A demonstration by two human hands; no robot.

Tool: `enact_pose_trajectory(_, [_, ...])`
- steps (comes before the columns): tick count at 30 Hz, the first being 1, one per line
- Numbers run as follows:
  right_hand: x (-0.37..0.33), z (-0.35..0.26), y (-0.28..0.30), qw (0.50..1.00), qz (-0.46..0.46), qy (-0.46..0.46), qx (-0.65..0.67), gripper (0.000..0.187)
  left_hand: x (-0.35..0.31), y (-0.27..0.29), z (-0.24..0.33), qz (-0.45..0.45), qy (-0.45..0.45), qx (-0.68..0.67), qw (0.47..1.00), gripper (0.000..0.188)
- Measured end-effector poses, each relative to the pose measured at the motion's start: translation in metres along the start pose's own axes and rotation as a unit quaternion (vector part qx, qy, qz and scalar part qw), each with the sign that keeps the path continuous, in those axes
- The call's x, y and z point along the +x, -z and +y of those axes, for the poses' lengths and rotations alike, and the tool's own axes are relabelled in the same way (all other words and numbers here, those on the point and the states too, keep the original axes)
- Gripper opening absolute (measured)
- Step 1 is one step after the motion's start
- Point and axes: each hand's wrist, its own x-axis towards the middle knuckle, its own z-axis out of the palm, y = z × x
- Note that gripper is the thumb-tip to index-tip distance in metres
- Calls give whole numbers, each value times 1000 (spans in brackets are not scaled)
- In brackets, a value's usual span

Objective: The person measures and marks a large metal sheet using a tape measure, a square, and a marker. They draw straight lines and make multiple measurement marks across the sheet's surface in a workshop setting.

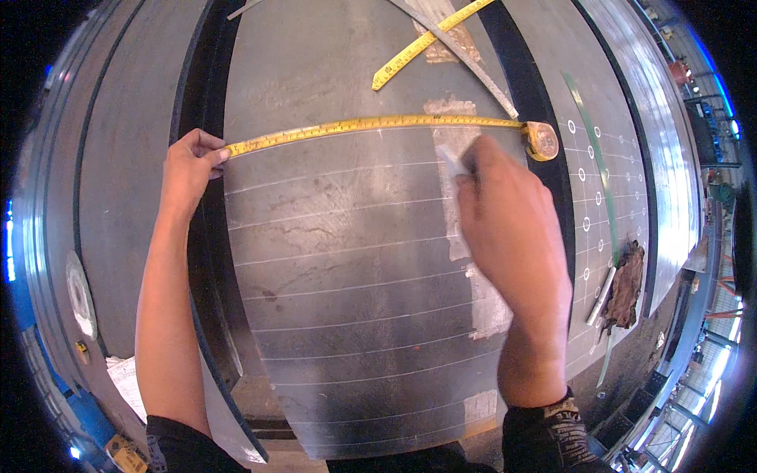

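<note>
Left hand (189,164) fingers pinched narrow on the free end of the yellow tape measure (371,124), pinning it at the left edge of the dark steel plate (347,260). Right hand (512,236) fingers closed around a small pale marker, looks like chalk or soapstone (453,163), tip just below the tape, over a whitish smeared patch on the plate. Tape blade runs straight across the plate to its yellow case (541,140), which lies at the plate's right edge by a black gap. Plate already carries a stack of parallel white scribed lines below the tape. Step in hand, judged: marking a measured point along the top line. Next move calls for keeping the tape end pinned and the blade taut and flat while the marker ticks at the reading. A second tape measure (426,43) lies loose above, beside a steel straightedge (473,59). Right of the gap, a plate with white circled marks (587,197), a green strip (591,150), a brown rag (627,284) with a metal tool (601,296) beside it.
</note>
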Motion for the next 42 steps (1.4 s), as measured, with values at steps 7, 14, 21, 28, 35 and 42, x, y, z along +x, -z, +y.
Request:
enact_pose_trajectory(7, [49, 135, -4, 980, 63, -139, -128, 56, 0, -1, 2, -1, -7, 11, 1000, 10])
enact_pose_trajectory(14, [77, 190, -14, 994, 18, -102, -22, 74, -9, 3, 16, 31, -49, 30, 998, 16])
enact_pose_trajectory(21, [24, 178, 40, 988, 11, -152, -26, 69, -125, 42, 64, 95, -148, -112, 978, 34])
enact_pose_trajectory(28, [-17, 278, 57, 964, 33, -253, -77, 77, -248, 117, -19, 132, 14, -40, 990, 31])
enact_pose_trajectory(35, [-33, 373, 20, 952, 23, -278, -124, 84, -343, 119, -62, 125, 104, -60, 985, 30])
enact_pose_trajectory(42, [-68, 273, 64, 954, 77, -265, -120, 80, -413, 136, -112, 78, 71, -69, 992, 22])
